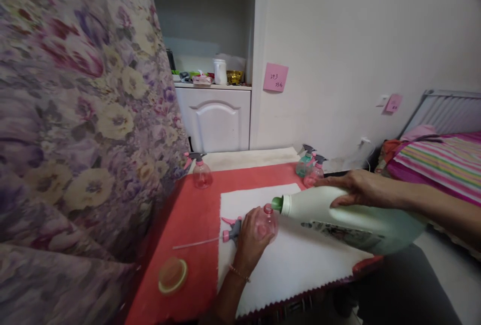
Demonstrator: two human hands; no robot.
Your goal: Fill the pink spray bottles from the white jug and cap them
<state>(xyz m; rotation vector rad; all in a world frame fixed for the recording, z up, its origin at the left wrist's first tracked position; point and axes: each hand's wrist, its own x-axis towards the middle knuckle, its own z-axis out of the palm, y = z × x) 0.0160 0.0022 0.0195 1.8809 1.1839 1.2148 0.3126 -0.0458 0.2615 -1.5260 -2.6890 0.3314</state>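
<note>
My left hand (252, 239) is wrapped round a clear pink spray bottle (269, 223) with its top off, above the white cloth (296, 265). My right hand (355, 189) grips a large pale green jug (319, 205), tipped on its side. The jug's green spout (277, 204) points left, right beside the pink bottle's open neck; whether liquid is flowing I cannot tell. Just left of my left hand lies a grey and pink spray head (233, 229) with a long thin tube (195, 244) reaching left over the red cover.
A pink spray bottle (202, 174) stands at the back left of the red-covered table (188, 214). A green spray bottle (303, 164) and another pink one (313, 173) are at the back right. A round yellow-rimmed lid (173, 276) lies front left. A floral curtain (93, 129) hangs on the left.
</note>
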